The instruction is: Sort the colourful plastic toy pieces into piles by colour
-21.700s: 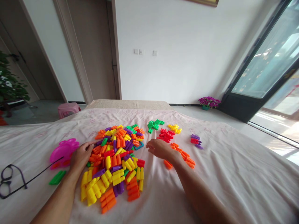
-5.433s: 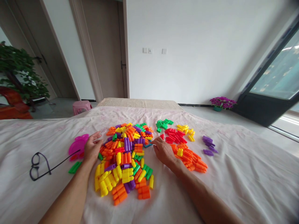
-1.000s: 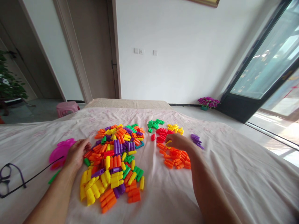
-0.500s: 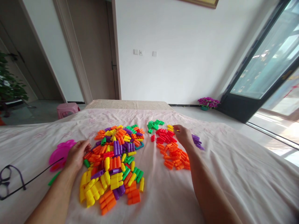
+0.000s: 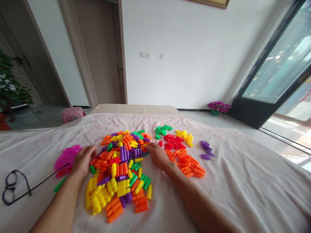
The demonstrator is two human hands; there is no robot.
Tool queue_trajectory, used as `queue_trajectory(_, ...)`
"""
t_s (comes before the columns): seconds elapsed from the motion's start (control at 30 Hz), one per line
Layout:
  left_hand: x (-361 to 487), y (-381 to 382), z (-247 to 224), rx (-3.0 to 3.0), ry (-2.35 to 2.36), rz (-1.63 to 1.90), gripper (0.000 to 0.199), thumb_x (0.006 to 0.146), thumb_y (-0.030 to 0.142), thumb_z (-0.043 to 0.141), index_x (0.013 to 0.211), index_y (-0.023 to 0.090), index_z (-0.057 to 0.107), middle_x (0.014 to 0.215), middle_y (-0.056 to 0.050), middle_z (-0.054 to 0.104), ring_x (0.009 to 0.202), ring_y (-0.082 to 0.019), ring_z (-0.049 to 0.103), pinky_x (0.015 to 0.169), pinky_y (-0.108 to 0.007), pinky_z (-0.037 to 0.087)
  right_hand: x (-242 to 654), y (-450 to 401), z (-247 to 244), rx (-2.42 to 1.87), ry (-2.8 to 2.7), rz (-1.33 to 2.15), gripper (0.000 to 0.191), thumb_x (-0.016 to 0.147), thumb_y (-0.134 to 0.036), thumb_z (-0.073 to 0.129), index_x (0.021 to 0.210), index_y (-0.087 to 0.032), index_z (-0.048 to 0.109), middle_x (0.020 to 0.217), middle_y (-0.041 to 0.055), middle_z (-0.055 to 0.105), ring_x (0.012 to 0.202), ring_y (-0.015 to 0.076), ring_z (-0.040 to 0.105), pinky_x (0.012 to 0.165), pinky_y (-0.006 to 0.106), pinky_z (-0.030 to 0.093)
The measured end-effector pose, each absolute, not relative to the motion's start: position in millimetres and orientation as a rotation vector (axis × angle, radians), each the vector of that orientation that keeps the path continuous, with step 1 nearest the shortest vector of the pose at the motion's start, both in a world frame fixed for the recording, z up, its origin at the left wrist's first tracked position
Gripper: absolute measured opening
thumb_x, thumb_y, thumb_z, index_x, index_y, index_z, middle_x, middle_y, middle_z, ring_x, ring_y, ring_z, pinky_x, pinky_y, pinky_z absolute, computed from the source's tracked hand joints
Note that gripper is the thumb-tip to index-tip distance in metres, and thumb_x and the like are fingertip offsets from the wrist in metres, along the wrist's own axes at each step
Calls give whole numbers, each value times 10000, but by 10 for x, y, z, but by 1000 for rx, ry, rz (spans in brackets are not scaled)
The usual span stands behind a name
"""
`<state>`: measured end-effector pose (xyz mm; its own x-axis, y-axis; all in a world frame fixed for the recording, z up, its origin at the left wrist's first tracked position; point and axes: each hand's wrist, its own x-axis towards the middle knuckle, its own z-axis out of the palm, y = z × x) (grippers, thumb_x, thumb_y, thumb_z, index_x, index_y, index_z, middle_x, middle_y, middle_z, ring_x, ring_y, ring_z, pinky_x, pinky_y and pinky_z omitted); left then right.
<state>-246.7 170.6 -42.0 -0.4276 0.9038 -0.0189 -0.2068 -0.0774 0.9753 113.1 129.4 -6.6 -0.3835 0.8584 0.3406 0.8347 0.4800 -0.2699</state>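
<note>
A mixed pile of plastic building blocks (image 5: 125, 155), bullet-shaped and in several colours, lies on the cloth. At its left edge my left hand (image 5: 85, 159) is curled, touching or close to orange pieces; what its fingers hold, if anything, is hidden. My right hand (image 5: 159, 157) reaches over the pile's right edge, fingers stretched out, fingertips by a small yellow block. Sorted groups lie farther right: green blocks (image 5: 163, 130), red blocks (image 5: 173, 141), yellow blocks (image 5: 186, 137), orange blocks (image 5: 191, 165) and purple blocks (image 5: 206, 149).
Left of my left hand are a pink plastic piece (image 5: 64, 158), a green piece (image 5: 60, 184) and black-framed glasses (image 5: 16, 189). A pale cloth (image 5: 243, 194) covers the table. Beyond it stand a pink stool (image 5: 73, 114) and a pot of purple flowers (image 5: 218, 107).
My right hand has moved left from the yellow group to the mixed pile, leaving yellow blocks behind. My left hand stays at the pile's left edge. The view has shifted slightly.
</note>
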Motion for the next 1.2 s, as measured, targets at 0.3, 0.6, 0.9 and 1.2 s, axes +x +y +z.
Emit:
queue_trajectory(0.3, -2465, 1709, -425, 836, 1348, 1656, 336, 567, 377, 784, 730, 165, 580, 615, 40, 590, 587, -98, 537, 559, -213, 429, 1153, 1314, -137, -1616, -2151, 117, 182, 900, -170, 456, 981, -214, 613, 1062, 48, 592, 849, 148, 549, 687, 238, 384)
queue_trajectory(0.6, -2474, 1714, -433, 829, 1329, 1641, 339, 581, 373, 788, 747, 164, 579, 628, 38, 589, 600, -101, 548, 567, -212, 441, 1657, 1496, 160, -1713, -1843, 69, 290, 797, -114, 497, 1048, -197, 617, 1047, 70, 623, 902, 171, 577, 746, 245, 420)
queue_trajectory(0.9, -2486, 1718, -450, 851, 1329, 1638, 333, 599, 379, 783, 751, 163, 580, 642, 29, 589, 605, -99, 547, 560, -205, 442, 2632, 1542, 336, -2050, -1299, -116, 419, 809, -146, 454, 1199, -163, 604, 1145, 118, 618, 945, 195, 614, 817, 279, 447)
queue_trajectory(1.2, -2480, 1710, -443, 842, 1334, 1643, 331, 586, 367, 786, 752, 168, 580, 652, 24, 588, 607, -105, 550, 557, -213, 452, 2855, 1508, 228, -2365, -1617, 173, 418, 744, -327, 601, 1128, -174, 661, 1101, 123, 666, 990, 254, 617, 770, 305, 443)
